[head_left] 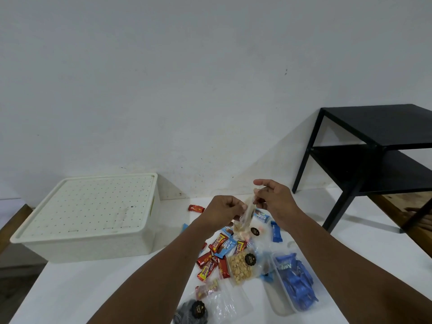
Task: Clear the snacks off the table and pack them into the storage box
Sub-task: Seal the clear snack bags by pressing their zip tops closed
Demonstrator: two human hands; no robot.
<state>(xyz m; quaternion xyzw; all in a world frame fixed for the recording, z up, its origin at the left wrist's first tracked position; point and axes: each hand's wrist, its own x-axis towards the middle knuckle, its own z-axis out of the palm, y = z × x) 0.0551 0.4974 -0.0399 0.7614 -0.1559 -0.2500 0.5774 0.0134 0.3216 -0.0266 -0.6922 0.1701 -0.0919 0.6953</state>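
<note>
Both hands hold up one clear snack pouch (pixel 243 226) above the table: my left hand (pixel 224 210) pinches its left edge, my right hand (pixel 273 199) grips its top. Pale and pink bits fill its bottom. Below lie several red bar wrappers (pixel 217 243), small blue packets (pixel 276 231), a clear pouch of yellow puffs (pixel 240 267) and a dark-filled pouch (pixel 194 312). A clear tray of blue packets (pixel 294 281) sits at the right. The cream storage box (pixel 93 220) stands at the left with its perforated lid on.
The white table (pixel 93 288) ends close to a white wall (pixel 187 90). A black two-tier side table (pixel 374 148) stands beyond the table's right corner. A lone red wrapper (pixel 196 208) lies near the box.
</note>
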